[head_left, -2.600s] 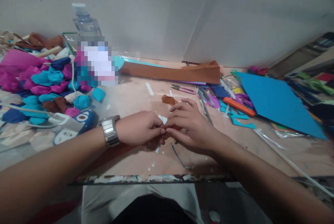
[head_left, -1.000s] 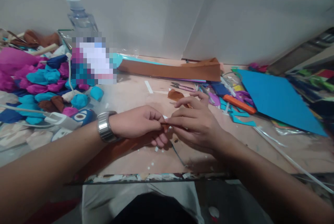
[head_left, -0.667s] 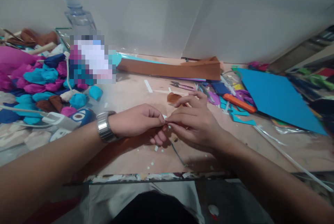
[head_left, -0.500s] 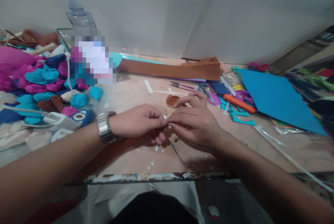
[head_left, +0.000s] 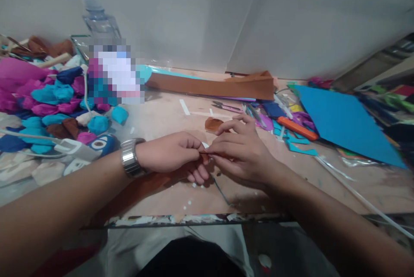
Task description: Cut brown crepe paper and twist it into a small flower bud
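Observation:
My left hand (head_left: 183, 152), with a silver watch on its wrist, is closed in a pinch over the middle of the table. My right hand (head_left: 241, 150) meets it fingertip to fingertip, thumb and forefinger pinched and the other fingers loosely bent. Between the fingertips shows a small thin brown piece (head_left: 204, 152), mostly hidden, gripped from both sides. A bit of white shows just behind the fingertips. Beyond the right fingers a rounded brown piece (head_left: 212, 124) lies on the table.
Crumpled blue, pink and brown bundles (head_left: 51, 104) pile up at left beside a plastic bottle (head_left: 98, 20). A long brown strip (head_left: 210, 86) lies at the back. Thread snips (head_left: 226, 107), an orange cutter (head_left: 297, 128) and a blue sheet (head_left: 349, 124) sit to the right.
The fingertips have drawn slightly apart, and more of the brown piece shows between them. My left hand has tilted a little; the table things stay put.

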The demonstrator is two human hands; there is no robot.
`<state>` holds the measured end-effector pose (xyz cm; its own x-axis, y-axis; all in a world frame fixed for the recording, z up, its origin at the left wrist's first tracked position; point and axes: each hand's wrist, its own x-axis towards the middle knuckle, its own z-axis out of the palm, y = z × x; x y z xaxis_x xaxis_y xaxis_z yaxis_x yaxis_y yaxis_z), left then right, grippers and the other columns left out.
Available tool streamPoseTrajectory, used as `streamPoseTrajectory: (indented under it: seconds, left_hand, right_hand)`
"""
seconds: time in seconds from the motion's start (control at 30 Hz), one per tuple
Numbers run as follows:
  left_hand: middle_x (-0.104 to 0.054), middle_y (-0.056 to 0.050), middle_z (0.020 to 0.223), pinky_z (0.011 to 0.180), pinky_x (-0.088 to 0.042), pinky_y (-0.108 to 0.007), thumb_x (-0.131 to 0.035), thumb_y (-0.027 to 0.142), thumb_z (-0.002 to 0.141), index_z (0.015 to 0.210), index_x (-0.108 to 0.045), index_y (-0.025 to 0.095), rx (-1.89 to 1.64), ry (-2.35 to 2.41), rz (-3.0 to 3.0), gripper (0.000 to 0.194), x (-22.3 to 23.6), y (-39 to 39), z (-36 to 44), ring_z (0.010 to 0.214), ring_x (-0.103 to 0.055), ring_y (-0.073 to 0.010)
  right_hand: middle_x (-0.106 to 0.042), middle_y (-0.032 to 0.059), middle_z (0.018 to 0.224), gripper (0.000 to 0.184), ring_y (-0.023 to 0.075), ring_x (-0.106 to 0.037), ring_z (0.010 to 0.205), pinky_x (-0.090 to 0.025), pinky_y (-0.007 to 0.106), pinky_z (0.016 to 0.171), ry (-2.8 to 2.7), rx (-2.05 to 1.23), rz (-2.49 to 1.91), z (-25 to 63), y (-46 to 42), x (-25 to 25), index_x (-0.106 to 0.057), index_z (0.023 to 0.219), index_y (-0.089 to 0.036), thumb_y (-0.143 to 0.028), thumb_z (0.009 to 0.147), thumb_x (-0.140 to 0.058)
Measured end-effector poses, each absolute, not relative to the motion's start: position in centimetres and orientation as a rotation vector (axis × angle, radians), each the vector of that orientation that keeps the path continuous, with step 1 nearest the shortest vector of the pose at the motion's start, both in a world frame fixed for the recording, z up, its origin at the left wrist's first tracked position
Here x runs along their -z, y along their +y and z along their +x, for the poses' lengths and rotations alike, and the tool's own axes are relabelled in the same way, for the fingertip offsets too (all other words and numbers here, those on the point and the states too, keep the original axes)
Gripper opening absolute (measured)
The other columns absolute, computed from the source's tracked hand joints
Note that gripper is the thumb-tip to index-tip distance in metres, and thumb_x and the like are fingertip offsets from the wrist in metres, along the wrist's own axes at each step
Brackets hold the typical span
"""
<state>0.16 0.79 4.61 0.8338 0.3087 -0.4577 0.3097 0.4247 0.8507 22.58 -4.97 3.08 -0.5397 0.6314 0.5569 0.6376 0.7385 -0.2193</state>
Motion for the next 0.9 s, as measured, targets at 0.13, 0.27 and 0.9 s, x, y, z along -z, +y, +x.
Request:
streamPoseTrajectory:
  seconds: [0.13, 0.27, 0.9]
  left_hand:
    - [-0.081, -0.011, 0.083, 0.076, -0.063, -0.03, -0.055, 0.018, 0.093, 0.088, -0.066, 0.013, -0.015, 0.601, 1.084, 0.013, -4.4, 0.8, 0.1, 0.076, -0.078, -0.0177]
    - [-0.08, -0.012, 0.085, 0.077, -0.063, -0.03, -0.052, 0.016, 0.092, 0.09, -0.067, 0.013, -0.019, 0.584, 1.054, 0.015, -4.4, 0.7, 0.0, 0.077, -0.078, -0.018]
    - [-0.077, -0.012, 0.096, 0.079, -0.059, -0.03, -0.057, 0.042, 0.104, 0.098, -0.069, 0.011, 0.007, 0.547, 1.173, 0.034, -3.4, 0.3, 0.3, 0.081, -0.073, -0.015]
  right_hand:
    - [-0.079, -0.0019, 0.092, 0.008, 0.0236, -0.062, 0.106, -0.03, 0.053, 0.107, -2.325, 0.022, -0.933, 22.7, -5.0, -3.0, -0.074, 0.1, -0.026, -0.021, 0.096, -0.071]
    - [-0.08, -0.0014, 0.092, 0.008, 0.024, -0.062, 0.106, -0.03, 0.054, 0.107, -2.337, 0.022, -0.93, 22.7, -5.0, -3.1, -0.075, 0.102, -0.026, -0.022, 0.096, -0.071]
    - [-0.078, -0.0022, 0.091, 0.007, 0.0241, -0.059, 0.105, -0.028, 0.053, 0.107, -2.328, -0.009, -0.987, 22.6, -5.0, -3.2, -0.074, 0.097, -0.026, -0.022, 0.096, -0.069]
